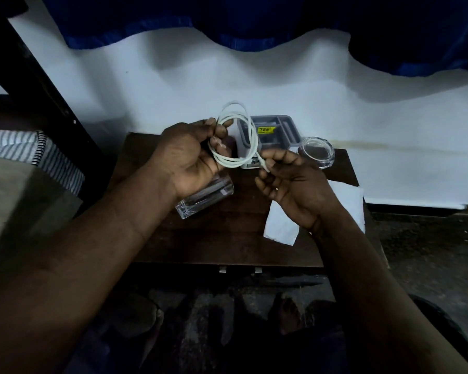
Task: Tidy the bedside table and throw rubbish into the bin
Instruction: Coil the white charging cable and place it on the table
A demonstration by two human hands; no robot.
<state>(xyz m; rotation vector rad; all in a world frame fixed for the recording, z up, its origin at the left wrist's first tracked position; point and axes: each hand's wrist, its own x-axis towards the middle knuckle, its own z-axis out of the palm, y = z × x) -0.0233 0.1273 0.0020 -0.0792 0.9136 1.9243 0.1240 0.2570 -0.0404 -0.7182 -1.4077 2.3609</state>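
Above the dark wooden bedside table [227,238], my left hand [189,157] grips a coiled white cable [250,130], its loops wound round the fingers. My right hand [289,182] pinches the cable's free end with its plug between thumb and forefinger. A clear drinking glass [208,198] lies on its side on the table under my left wrist. A white paper tissue [281,225] lies flat under my right wrist. A clear round glass dish [318,153] stands at the back right.
A grey compartment tray [281,128] with a yellow label sits at the table's back against the white wall. A bed with a striped cloth [38,155] is at the left. Blue curtains [227,20] hang above. No bin is in view.
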